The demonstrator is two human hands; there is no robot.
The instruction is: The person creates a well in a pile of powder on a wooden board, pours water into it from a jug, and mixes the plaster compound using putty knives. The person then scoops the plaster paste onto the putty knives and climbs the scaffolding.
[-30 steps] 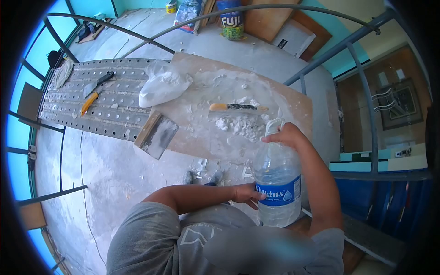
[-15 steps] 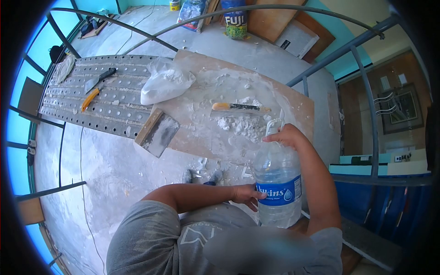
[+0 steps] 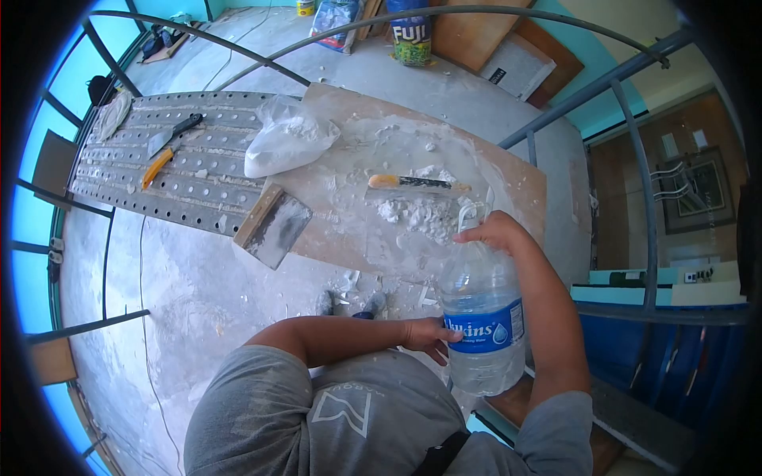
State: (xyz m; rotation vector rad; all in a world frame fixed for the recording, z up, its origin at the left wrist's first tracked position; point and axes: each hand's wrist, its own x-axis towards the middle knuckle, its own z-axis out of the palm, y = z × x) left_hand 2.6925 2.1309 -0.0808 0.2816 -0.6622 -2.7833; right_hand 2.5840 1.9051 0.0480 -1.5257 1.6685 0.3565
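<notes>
A large clear plastic water bottle [image 3: 482,366] with a blue label stands in front of my body, its neck toward the board. My right hand [image 3: 498,233] is closed around its top, near a white handle loop. Against the label's left edge, my left hand [image 3: 431,337] grips the side with the thumb in front; its other fingers are partly hidden. Just beyond the neck, a heap of white lumpy paste or powder [image 3: 413,220] lies on the board [image 3: 516,178]. A putty knife [image 3: 409,183] with a worn yellow-and-black handle rests across the heap.
A wide wooden-handled scraper [image 3: 274,228] lies at the board's left edge. Behind it sits a plastic bag of white powder [image 3: 290,139]. On the perforated metal platform [image 3: 222,186] are a black-handled blade [image 3: 175,135] and a yellow cutter [image 3: 156,169]. Metal rails [image 3: 587,111] surround the platform.
The view has shifted very slightly. A blurred shape over my lap is gone, so my shirt and a dark strap show. Both hands keep their hold on the bottle.
</notes>
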